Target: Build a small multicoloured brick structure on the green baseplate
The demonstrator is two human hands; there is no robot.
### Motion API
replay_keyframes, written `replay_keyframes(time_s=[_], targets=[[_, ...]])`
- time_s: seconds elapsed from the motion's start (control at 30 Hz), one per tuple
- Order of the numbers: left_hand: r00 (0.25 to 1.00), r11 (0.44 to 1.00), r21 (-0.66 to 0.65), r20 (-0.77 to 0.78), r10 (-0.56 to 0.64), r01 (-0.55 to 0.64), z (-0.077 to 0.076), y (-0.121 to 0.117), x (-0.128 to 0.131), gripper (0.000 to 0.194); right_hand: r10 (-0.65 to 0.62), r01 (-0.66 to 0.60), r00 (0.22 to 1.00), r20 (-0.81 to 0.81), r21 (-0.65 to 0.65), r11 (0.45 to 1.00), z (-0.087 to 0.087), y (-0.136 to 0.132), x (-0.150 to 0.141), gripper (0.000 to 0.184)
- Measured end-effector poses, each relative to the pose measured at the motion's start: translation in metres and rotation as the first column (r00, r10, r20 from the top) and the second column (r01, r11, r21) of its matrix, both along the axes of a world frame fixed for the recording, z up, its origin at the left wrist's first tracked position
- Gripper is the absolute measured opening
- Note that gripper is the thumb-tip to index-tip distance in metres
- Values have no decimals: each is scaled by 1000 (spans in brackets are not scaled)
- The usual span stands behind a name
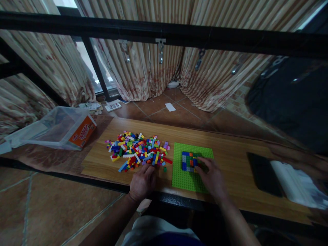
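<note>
A green studded baseplate [179, 182] lies on the wooden board, with a flat block of toy bricks [188, 162] in blue, grey, green and orange built on it. My right hand [212, 177] reaches over the plate; its thumb and fingertips are bent round the block's right edge and touch it. Left of the plate spreads a loose pile of coloured toy bricks [138, 148]. At the pile's front edge, my left hand [142, 181] rests with its fingers curled together. Whatever is in those fingers is hidden. A small green brick [165, 169] lies just right of it.
A clear plastic box [61, 128] with an orange label stands at the left. On the right are a dark flat object [263, 174] and a white plastic packet [294, 184]. A black metal bar [179, 34] with hanging clips crosses above, before striped curtains [153, 75].
</note>
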State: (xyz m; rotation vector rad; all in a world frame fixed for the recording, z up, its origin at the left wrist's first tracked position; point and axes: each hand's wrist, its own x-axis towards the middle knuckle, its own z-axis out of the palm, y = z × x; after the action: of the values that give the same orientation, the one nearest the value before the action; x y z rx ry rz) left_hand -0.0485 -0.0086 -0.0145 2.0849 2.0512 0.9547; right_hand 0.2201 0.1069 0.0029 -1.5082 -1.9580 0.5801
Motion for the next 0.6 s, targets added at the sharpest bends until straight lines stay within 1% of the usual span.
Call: replay_keyframes(time_s=[0.13,0.3,0.37,0.5,0.6], targets=[[1000,1000,-27,-1,9,-9,2,0,1,14,135,-134,988,81,-15,991,0,15,8,34],[1000,1000,-26,-10,17,-17,2,0,1,16,237,-239,962,136,-2,971,-1,23,13,33],[1000,1000,-24,-10,17,-18,1,0,1,16,273,-278,947,169,11,960,2,25,13,32],[1000,999,-28,-2,15,-15,1,0,1,16,337,-363,902,271,52,930,15,27,9,25],[1000,999,-28,-4,17,-17,2,-1,1,15,364,-406,868,338,58,912,22,28,5,22]])
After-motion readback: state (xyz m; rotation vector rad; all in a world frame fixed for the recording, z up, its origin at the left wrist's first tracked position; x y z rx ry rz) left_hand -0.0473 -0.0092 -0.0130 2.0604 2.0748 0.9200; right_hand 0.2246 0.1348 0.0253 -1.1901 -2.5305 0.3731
